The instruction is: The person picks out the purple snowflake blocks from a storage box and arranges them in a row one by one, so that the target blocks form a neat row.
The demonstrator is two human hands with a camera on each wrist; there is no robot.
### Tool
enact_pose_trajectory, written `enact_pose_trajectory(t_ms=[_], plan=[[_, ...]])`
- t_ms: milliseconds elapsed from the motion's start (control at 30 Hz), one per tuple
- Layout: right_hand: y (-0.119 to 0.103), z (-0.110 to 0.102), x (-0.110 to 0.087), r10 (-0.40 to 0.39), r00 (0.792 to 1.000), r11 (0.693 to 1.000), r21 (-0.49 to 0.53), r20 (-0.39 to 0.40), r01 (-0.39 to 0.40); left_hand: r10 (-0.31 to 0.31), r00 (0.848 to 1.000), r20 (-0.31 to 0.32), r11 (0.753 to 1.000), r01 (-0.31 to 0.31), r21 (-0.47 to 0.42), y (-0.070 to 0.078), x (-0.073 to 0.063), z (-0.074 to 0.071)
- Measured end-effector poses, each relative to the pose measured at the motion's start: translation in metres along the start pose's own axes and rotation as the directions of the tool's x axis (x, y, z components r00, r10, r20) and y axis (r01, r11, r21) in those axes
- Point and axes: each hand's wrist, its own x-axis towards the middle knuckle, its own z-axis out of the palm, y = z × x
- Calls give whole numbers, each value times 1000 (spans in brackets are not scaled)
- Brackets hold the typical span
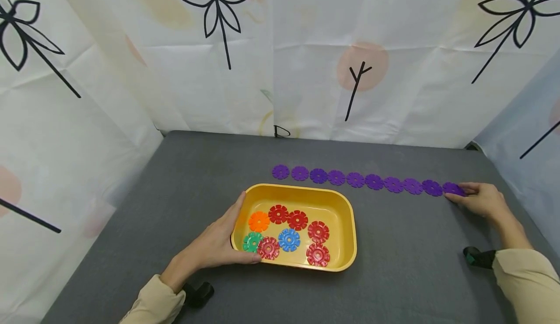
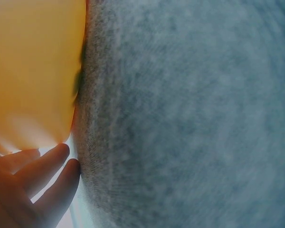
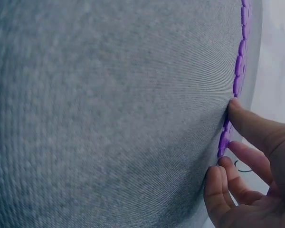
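My left hand (image 1: 216,243) holds the left end of a yellow plastic tray (image 1: 343,226), its thumb along the front rim. Inside lie several notched flower-shaped discs: red (image 1: 318,232), orange (image 1: 259,221), green (image 1: 252,242) and blue (image 1: 289,240). Behind the tray, several purple flower discs (image 1: 355,180) form a long row running to the right. At the row's right end my right hand (image 1: 483,200) pinches the last purple disc (image 1: 452,188) between thumb and fingers. In the right wrist view, the purple row (image 3: 240,71) appears edge-on, and the fingers partly cover its near end.
A grey cloth-covered table (image 1: 393,285) lies under everything. White curtains (image 1: 306,81) printed with black line flowers stand behind and at both sides. Dark wrist-worn devices (image 1: 199,295) sit below both cuffs.
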Motion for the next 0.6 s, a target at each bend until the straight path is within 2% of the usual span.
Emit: enact_pose_trajectory(t_ms=[233, 400, 600], plan=[[2, 5, 3, -8, 999, 999, 31, -37, 9, 0, 1000, 1, 1000, 0, 3, 1, 2, 0], [3, 7, 6, -37, 999, 998, 55, -23, 38, 0, 1000, 4, 1000, 0, -3, 1, 2, 0], [1, 8, 5, -40, 999, 998, 37, -27, 41, 36, 999, -12, 999, -37, -22, -2, 2, 0]])
